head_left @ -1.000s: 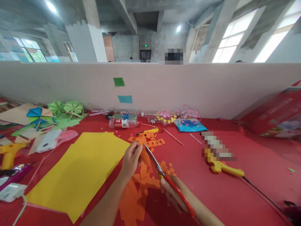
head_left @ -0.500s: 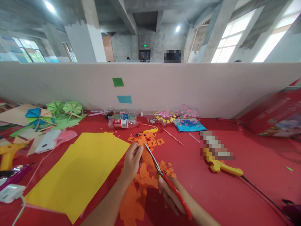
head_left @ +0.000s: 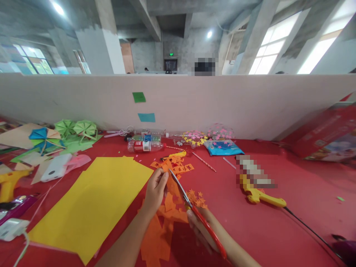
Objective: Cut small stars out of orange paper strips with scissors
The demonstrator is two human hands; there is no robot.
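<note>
My left hand point(head_left: 156, 186) pinches a small piece of orange paper point(head_left: 166, 167) between thumb and fingers. In my right hand point(head_left: 201, 226) is a pair of red-handled scissors point(head_left: 205, 224), its blade tips right at that piece. Beneath both hands lie orange paper scraps point(head_left: 156, 237), some with cut edges. A small heap of orange paper stars point(head_left: 196, 198) rests just beyond the right hand. Orange strips with star-shaped holes point(head_left: 183, 168) lie past the scissor tips. The fingers of my right hand are partly hidden behind the handles.
Yellow paper sheets point(head_left: 94, 200) spread at the left, near a yellow glue gun point(head_left: 9, 183) and green paper umbrellas point(head_left: 85, 128). Plastic bottles point(head_left: 144, 146) lie along the white partition point(head_left: 222, 100). Another yellow glue gun point(head_left: 263, 196) with a black cord lies right; a red box point(head_left: 330, 129) stands behind.
Almost nothing differs. The scissor blades look slightly more closed at the orange piece, and the whole view has shifted a few pixels.
</note>
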